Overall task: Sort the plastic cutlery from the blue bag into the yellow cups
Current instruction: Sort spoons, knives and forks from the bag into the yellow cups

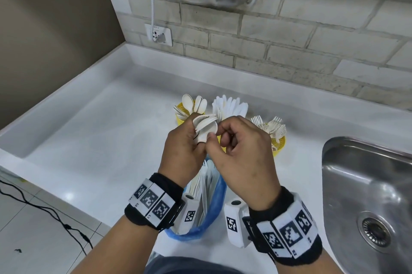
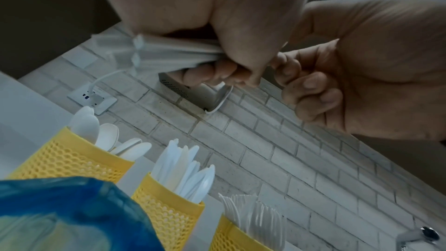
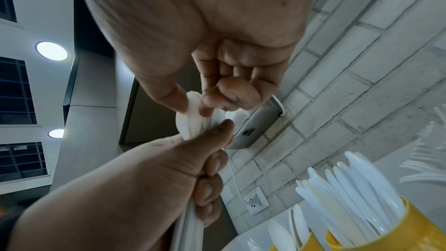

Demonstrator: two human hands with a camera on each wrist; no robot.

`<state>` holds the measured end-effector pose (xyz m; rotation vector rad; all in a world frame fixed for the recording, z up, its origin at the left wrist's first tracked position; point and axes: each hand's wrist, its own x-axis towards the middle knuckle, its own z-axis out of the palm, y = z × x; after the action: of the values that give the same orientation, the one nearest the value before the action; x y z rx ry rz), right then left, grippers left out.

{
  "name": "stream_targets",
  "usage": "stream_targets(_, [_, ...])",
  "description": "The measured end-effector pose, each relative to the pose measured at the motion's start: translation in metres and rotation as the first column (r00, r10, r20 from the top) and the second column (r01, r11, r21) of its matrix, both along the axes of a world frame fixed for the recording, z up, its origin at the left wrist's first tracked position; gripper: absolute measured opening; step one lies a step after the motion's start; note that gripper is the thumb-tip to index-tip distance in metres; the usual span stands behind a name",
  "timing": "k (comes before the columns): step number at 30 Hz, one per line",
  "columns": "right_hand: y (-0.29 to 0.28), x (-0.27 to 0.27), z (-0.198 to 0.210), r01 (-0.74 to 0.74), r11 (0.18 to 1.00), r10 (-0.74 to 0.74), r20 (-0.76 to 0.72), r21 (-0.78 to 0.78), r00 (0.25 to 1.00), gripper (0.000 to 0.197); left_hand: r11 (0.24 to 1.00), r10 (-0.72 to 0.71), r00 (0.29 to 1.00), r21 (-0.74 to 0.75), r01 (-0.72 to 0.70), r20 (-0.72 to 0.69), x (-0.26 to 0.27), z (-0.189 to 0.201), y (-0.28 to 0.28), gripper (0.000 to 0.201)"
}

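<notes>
White surface (image 1: pixel 93 131), brick wall behind, sink (image 1: pixel 365 186) at your right. Your left hand (image 1: pixel 182 151) clamps a bundle of spoons (image 1: pixel 205 127), bowls up, handles running down through the fist; your right hand (image 1: pixel 240 146) pinches one bowl at the top. The spoon cup (image 1: pixel 179 118) stands just beyond, up-left of the bundle and nearer your left hand; the knife cup (image 2: pixel 169 215) and fork cup (image 1: pixel 278 146) lie to its right. The bag (image 1: pixel 214 204) sits below your wrists. Open room lies to the left.

White counter (image 1: pixel 93 131), brick-tiled wall (image 1: pixel 312 35)
</notes>
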<state>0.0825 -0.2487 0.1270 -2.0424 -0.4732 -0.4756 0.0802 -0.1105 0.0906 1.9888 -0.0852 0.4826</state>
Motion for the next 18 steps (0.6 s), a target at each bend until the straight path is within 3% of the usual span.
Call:
stream_targets(6, [-0.006, 0.006, 0.005, 0.079, 0.989, -0.087, 0.063, 0.121, 0.994, 0.013, 0.999, 0.031, 0.998, 0.017, -0.030, -0.052, 0.000, 0.002, -0.005, 0.020])
stream_targets(10, [-0.016, 0.016, 0.008, 0.105, 0.947, -0.114, 0.010, 0.305, 0.993, 0.011, 0.999, 0.035, 0.997, 0.026, -0.034, -0.063, 0.001, 0.000, -0.006, 0.015])
stream_targets(12, [-0.023, 0.022, 0.014, 0.132, 0.865, -0.121, -0.055, 0.484, 0.991, 0.010, 0.999, 0.031, 0.997, 0.033, -0.029, -0.071, 0.001, -0.001, -0.006, 0.017])
stream_targets(16, [-0.037, 0.026, 0.036, 0.100, 0.525, -0.021, -0.104, 0.845, 0.994, 0.003, 1.000, 0.018, 0.996, 0.014, -0.017, -0.088, 0.000, -0.001, -0.007, 0.015])
stream_targets(17, [-0.039, 0.026, 0.040, 0.054, 0.516, 0.019, -0.075, 0.855, 0.997, 0.003, 1.000, 0.015, 0.996, 0.017, -0.014, -0.090, 0.000, -0.001, -0.007, 0.015])
stream_targets(18, [-0.041, 0.025, 0.041, -0.002, 0.559, 0.057, -0.036, 0.829, 0.998, 0.003, 1.000, 0.014, 0.996, 0.019, -0.012, -0.093, 0.000, -0.001, -0.007, 0.015])
